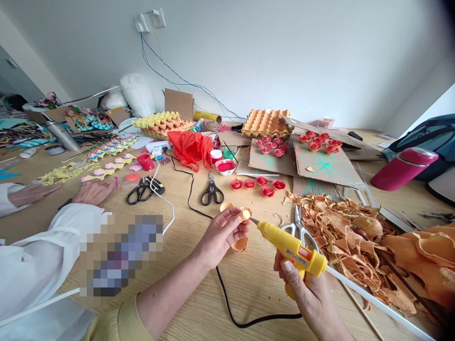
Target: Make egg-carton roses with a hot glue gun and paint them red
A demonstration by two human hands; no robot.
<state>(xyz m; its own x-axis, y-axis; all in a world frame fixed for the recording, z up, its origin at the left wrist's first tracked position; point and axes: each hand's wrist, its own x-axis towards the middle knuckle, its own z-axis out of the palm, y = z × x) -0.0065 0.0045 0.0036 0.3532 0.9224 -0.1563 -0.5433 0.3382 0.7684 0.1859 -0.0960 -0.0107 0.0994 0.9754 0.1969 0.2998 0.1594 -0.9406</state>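
Beside glue gun, scissors, orange scraps

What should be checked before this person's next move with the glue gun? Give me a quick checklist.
1. Yellow glue gun firmly held in the right hand: ok.
2. Small orange petal cup pinched in the left hand: ok.
3. Left fingertips well away from the nozzle: not ok, they are very near it.
4. Space around the gun: not ok, white-handled scissors lie close behind it.
5. Black cord slack on the table: ok.
6. Gun heated: cannot tell.
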